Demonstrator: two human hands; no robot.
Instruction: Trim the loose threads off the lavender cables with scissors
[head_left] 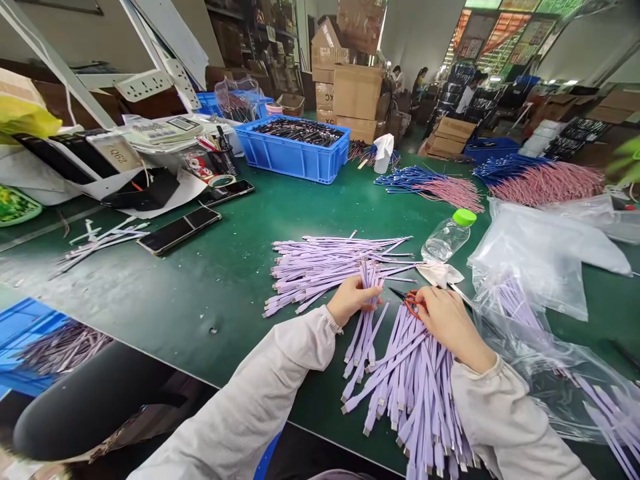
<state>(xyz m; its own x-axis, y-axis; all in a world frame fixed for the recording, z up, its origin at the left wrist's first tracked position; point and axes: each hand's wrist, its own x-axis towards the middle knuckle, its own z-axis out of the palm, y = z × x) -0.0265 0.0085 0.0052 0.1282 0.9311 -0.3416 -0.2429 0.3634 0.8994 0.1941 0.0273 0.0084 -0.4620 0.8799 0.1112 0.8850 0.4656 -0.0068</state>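
My left hand (354, 300) is closed around a small bunch of flat purple cables (366, 333), whose plug ends hang toward the table's front edge. My right hand (447, 323) grips red-handled scissors (411, 303); their dark tips point left, toward the bunch. Below and beside my right hand, a large fanned pile of purple cables (425, 393) reaches the table's front edge. Another purple pile (320, 267) lies behind my left hand, plugs facing left. A white cloth-like piece (440, 273) rests just behind my right hand.
A clear bottle with green cap (447, 237) and plastic bags (540, 253) lie to the right. Further back are a blue crate (295, 157) of dark cables and blue-and-pink wire bundles (545, 180). Phones (180, 230) and cable scraps (103, 243) are at left. People sit far behind.
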